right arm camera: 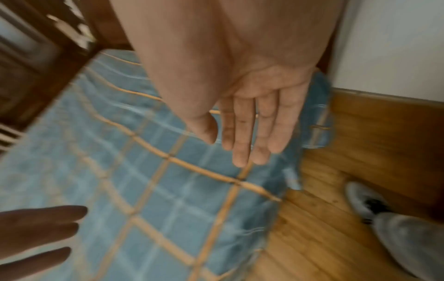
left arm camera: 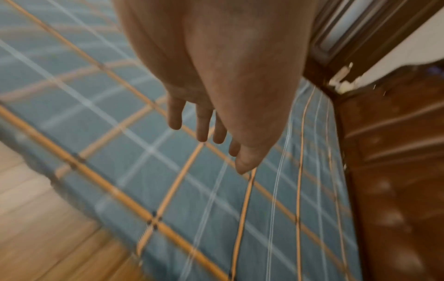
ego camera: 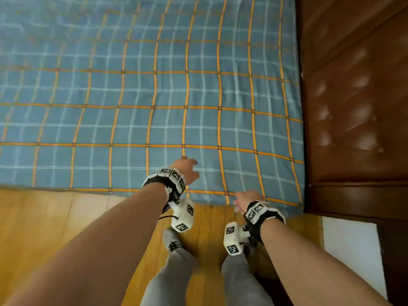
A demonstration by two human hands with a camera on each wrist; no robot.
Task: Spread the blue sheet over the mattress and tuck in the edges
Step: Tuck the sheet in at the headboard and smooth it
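Fingers (right arm camera: 242,133) of right hand (ego camera: 244,198): straight, released, grasping nothing; held over the near edge of the blue checked cotton sheet with orange grid lines (ego camera: 136,107), close to the brown padded leather headboard (ego camera: 357,102). Left hand (ego camera: 187,170): fingers extended and loose, apparently just above the sheet, farther from the headboard. Sheet: spread flat across the mattress, meeting the headboard.

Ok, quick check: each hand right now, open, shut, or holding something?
Left hand: open, fingers straight over the blue sheet, holding nothing.
Right hand: open, fingers straight, holding nothing.
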